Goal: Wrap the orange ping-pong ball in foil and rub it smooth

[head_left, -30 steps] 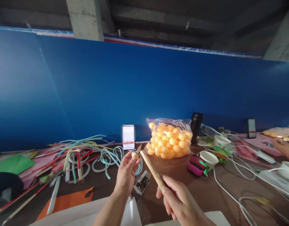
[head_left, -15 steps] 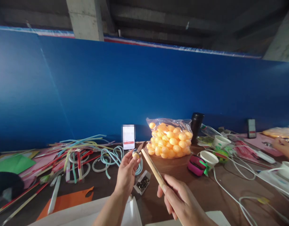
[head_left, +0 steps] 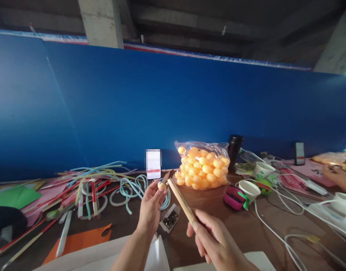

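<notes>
Brown tabletop (head_left: 209, 202): left hand (head_left: 150, 206) pinches shiny ball (head_left: 162, 184), right hand (head_left: 212, 235) grips pale wooden stick (head_left: 180, 200).

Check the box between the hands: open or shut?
Open: no lid covers the box, and dark shiny pieces show inside.

Behind the handle (head_left: 181, 201) sits the ball bag (head_left: 202, 170).
</notes>
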Tool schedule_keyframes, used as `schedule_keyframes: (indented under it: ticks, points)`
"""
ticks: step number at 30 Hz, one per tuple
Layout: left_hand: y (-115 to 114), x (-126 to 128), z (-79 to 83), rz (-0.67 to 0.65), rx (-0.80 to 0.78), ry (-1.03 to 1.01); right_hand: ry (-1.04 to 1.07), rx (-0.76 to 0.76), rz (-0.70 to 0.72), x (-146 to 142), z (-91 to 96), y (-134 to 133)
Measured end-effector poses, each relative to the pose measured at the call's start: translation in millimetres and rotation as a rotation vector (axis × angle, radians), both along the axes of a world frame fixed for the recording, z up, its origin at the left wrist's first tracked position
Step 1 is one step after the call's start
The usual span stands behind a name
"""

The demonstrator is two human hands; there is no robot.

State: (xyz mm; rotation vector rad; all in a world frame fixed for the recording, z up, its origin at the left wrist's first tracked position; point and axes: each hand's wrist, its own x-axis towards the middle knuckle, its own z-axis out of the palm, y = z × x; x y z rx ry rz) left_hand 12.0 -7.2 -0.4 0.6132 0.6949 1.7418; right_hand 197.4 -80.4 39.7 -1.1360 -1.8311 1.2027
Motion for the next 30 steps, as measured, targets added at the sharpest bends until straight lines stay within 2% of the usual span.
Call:
schedule_keyframes:
  ticks: [9, 14, 20, 26, 30]
  points:
    - [1.1, -4.3, -2.2, 0.007, -0.040, -0.126, 0.067, 0.007, -0.065, -3.9, 0.2, -3.9]
    - [3.2, -6.0, -4.1, 0.006, -0.060, -0.184, 0.055, 0.016, -0.043, -4.6, 1.6, -5.8]
    - [1.9, -4.3, -3.0, 0.010, -0.052, -0.159, 0.014, -0.004, 0.038, -1.4, -2.8, 1.5]
    - [1.6, -4.1, -3.3, 0.001, -0.034, -0.112, 0.051, 0.003, -0.068, -4.6, -2.2, -2.3]
    - [1.4, -3.8, -3.8, -0.002, -0.015, -0.090, 0.028, -0.001, -0.049, -4.5, -0.8, -3.3]
